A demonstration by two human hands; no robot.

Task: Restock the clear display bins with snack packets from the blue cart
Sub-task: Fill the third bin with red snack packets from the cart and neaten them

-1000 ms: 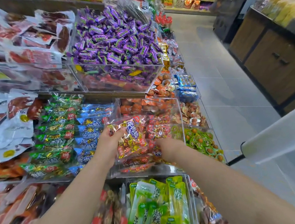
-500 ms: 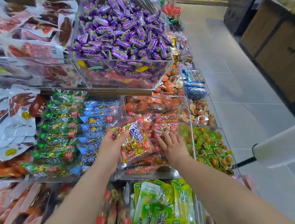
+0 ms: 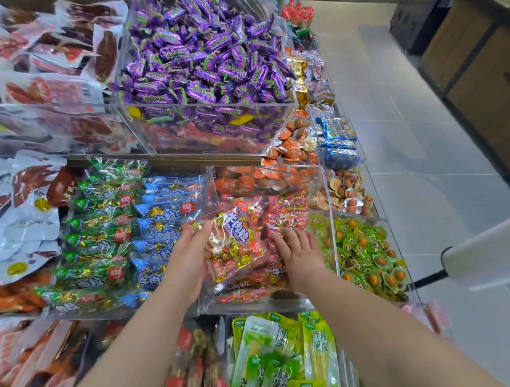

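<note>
Red packet (image 3: 233, 248), seemingly gripped, half-covers the left hand (image 3: 187, 257).

Lighting: bright, even, diffuse store light; a soft sheen on the pale floor tiles (image 3: 406, 145), shadows faint and soft-edged. Glare: small white highlights on the purple candy wrappers (image 3: 204, 53) and the clear bin walls (image 3: 210, 127) (the foil packets (image 3: 100, 220) glitter most). Sharpness: centre crisp; wide-angle bending at the edges, with the wooden cabinet (image 3: 503, 91) and lower-left packets (image 3: 17, 357) smeared and soft.
</note>
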